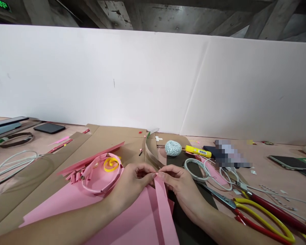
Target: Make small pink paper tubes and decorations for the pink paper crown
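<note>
Closed off at the back by a tall white panel (142,78). Covered in front with brown cardboard (73,163), overlaid by a large pink paper sheet (132,217), with a dark sheet (185,224) to the right. Reaching in from both lower corners, with left hand (132,178) and right hand (182,182) close together, fingertips almost meeting. Pinching between thumb and fingers of each, at the far end of a long pink paper strip (162,204) slanting toward the bottom edge over the pink sheet. Lying to the right, with blades pointing inward: scissors (231,203) with yellow and red handles, beside a red-handled tool (272,208) and near a coiled white cable (197,178). Set left of the hands: a pink paper ring (99,191), with a yellow paper curl (111,164) within its outline. Placed farther left, flat: a black smartphone (49,128). Seen beyond the right hand: a speckled ball (173,148), just beside a yellow glue stick (198,151).
</note>
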The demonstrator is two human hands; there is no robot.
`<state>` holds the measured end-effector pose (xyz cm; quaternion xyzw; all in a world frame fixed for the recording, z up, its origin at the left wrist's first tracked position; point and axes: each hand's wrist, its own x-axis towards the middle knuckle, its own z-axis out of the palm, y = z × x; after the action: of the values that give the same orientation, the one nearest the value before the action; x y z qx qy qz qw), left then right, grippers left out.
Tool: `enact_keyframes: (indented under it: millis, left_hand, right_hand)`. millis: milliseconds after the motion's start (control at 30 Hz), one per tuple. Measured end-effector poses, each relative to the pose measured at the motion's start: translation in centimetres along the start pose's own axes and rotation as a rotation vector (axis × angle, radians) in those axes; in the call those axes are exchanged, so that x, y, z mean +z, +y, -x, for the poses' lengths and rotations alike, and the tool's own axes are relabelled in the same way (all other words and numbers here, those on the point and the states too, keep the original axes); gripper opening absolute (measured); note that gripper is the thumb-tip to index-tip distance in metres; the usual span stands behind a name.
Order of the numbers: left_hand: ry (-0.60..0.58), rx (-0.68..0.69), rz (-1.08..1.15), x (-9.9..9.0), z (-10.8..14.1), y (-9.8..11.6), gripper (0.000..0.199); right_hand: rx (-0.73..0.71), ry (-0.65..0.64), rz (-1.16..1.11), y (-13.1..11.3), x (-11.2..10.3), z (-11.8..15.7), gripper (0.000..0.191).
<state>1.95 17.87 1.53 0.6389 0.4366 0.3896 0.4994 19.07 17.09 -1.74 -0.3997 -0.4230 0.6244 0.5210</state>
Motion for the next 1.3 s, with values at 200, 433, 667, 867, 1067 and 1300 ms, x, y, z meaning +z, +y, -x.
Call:
enact_keyframes:
  millis: [200, 433, 667, 867, 1067, 1300]
  left_hand:
    - [0.031, 0.025, -0.067, -0.16, -0.23, -0.37, 0.016]
    - [-0.037, -0.005, 0.044, -0.35, -0.49, -0.68, 0.022]
    - [-0.038, 0.019, 0.041, -0.44, -0.57, -0.58, 0.019]
    - [-0.098, -0.006, 0.211, -0.40, -0.74, -0.83, 0.022]
    - [-0.077, -0.034, 0.240, -0.48, -0.76, -0.52, 0.025]
    - [-0.004, 0.004, 0.119, -0.41, -0.54, -0.75, 0.017]
  right_hand:
    - [0.009, 0.007, 0.074, 0.35, -0.30, -0.44, 0.027]
    - [-0.018, 0.002, 0.063, 0.17, -0.13, -0.16, 0.023]
    - [-0.008, -0.005, 0.045, 0.03, -0.20, -0.23, 0.022]
    - [0.043, -0.026, -0.135, -0.33, -0.14, -0.15, 0.031]
    - [0.005, -0.030, -0.132, 0.07, -0.21, -0.14, 0.024]
    - [-0.011, -0.047, -0.029, 0.26, -0.05, -0.05, 0.020]
